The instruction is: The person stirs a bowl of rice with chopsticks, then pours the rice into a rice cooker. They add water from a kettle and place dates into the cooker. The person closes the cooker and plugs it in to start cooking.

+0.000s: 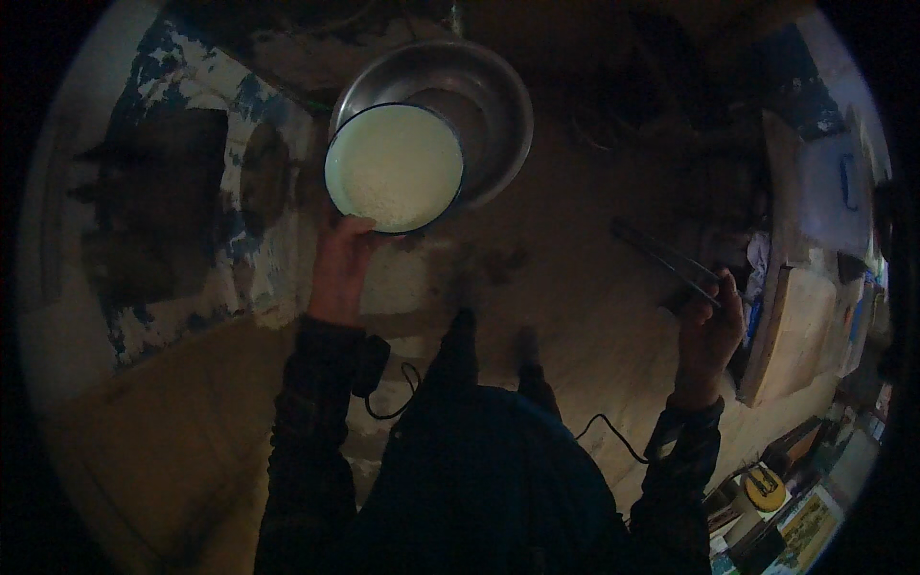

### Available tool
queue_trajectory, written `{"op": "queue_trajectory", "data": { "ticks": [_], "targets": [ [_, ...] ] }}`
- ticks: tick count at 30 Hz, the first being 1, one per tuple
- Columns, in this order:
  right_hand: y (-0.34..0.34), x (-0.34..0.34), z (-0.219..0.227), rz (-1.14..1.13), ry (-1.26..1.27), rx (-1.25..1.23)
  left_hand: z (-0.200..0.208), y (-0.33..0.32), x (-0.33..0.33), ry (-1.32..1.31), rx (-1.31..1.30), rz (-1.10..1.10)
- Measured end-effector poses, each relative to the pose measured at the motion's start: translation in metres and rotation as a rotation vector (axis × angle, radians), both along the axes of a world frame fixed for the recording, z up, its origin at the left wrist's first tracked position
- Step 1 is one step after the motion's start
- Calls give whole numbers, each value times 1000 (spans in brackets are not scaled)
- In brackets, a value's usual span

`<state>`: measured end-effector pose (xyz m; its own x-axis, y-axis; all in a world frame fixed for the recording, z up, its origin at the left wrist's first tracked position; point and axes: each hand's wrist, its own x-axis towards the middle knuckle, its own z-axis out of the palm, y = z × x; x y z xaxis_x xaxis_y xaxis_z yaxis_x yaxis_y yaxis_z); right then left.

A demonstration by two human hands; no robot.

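Observation:
My left hand point(347, 264) grips the near edge of a round pale bowl point(401, 158) with a dark rim. Whitish contents fill it, with a grainy patch toward the near side; I cannot tell what they are. Behind the bowl, and partly hidden by it, is a wide metal basin point(513, 125). Out to the right, my right hand point(711, 321) is closed around a long, slim pair of tongs point(666, 257). Their two thin arms converge at the far end, pointing up and left, away from the bowl. Dim light hides their finer details.
A wooden-edged table point(800, 311) stands close beside my right hand, with a pale box point(836, 182) on it. Lower right, a yellow round object point(764, 487) sits among clutter. At left rises a wall point(206, 72) with peeling paint. A dark cord point(613, 431) hangs near my waist.

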<state>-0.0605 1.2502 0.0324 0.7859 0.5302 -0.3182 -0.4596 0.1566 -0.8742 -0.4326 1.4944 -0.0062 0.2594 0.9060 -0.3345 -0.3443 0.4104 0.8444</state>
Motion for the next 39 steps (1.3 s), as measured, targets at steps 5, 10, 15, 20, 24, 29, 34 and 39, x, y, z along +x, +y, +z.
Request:
{"op": "queue_trajectory", "data": {
  "ticks": [5, 10, 15, 20, 24, 29, 34, 39],
  "targets": [
    [0, 5, 3, 91, 25, 47, 11, 5, 3, 50, -10, -34],
    [-2, 6, 4, 112, 284, 219, 4, 15, 3, 106, -26, -113],
    [0, 3, -5, 65, 207, 163, -13, 25, -3, 95, -40, -134],
    [1, 1, -14, 147, 217, 244, -24, 33, -10, 89, -47, -154],
    [3, -4, -21, 42, 64, 65, -23, 36, -10, 83, -43, -120],
    [9, -10, -24, 54, 17, 31, -17, 40, -11, 67, -34, -97],
    [13, -11, -21, 159, 213, 226, -19, 47, -14, 72, -28, -67],
    [18, -17, -23, 92, 157, 158, -22, 54, -14, 61, -46, -68]
  ]
}}
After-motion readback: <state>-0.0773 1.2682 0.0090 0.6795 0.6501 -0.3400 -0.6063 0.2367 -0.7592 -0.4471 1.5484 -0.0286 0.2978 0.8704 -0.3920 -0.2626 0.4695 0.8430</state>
